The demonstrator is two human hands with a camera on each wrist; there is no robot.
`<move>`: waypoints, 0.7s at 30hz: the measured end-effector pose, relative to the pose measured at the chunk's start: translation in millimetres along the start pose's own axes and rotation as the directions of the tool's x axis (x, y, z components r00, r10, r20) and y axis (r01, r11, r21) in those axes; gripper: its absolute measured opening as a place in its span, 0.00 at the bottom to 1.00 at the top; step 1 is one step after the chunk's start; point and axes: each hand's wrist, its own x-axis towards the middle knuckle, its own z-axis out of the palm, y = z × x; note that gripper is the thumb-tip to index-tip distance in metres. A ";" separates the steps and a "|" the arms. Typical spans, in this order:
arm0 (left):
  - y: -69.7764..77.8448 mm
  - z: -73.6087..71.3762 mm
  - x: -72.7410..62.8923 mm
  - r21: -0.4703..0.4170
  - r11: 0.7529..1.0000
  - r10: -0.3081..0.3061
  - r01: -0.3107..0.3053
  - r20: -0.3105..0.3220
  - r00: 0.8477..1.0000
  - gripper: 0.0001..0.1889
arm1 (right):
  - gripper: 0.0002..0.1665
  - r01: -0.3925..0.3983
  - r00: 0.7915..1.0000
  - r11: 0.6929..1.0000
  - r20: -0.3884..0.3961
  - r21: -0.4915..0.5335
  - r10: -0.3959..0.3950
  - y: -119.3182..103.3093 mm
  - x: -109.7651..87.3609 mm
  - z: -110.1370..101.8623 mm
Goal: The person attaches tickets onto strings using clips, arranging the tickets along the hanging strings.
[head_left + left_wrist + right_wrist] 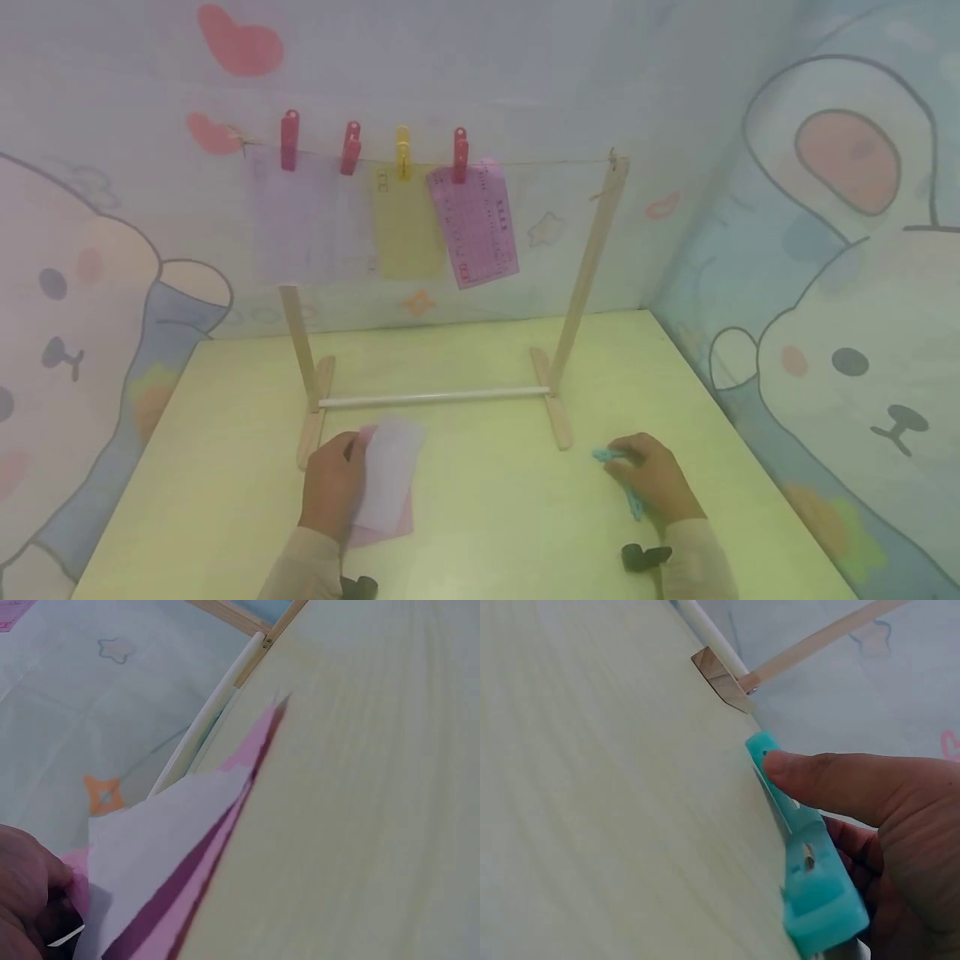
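My left hand (334,483) holds a white sheet (390,475) and a pink sheet (384,535) by their left side, low over the table. The left wrist view has the white sheet (161,836) lying over the pink one (251,754), with a gap between their edges. My right hand (658,483) pinches a teal clothespin (606,455) at the table's right side. A teal piece (634,505) also shows below this hand. Close up, the thumb (810,776) presses one end of the clothespin (821,892); the other fingers are mostly hidden behind it.
A wooden rack with a white crossbar (435,397) and a right post (592,267) stands at the back. From its string hang pale sheets (307,225), a yellow sheet (408,225) and a pink printed sheet (480,229), under red clothespins (289,142) and a yellow one (403,152).
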 end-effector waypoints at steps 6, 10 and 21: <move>-2.1 -0.3 0.3 -0.052 0.998 0.023 -0.027 -0.089 0.996 0.15 | 0.24 0.014 1.000 0.999 -0.025 -0.044 -0.015 8.7 -0.2 -6.5; -9.3 1.1 1.5 -0.078 0.996 0.035 -0.049 -0.168 0.985 0.14 | 0.22 0.025 0.999 0.999 -0.043 -0.047 -0.027 17.1 0.0 -7.8; -16.7 -6.2 8.4 -0.048 0.978 0.158 -0.201 -0.456 0.876 0.09 | 0.29 -0.083 0.994 0.992 -0.061 0.092 0.088 6.4 -8.6 -12.2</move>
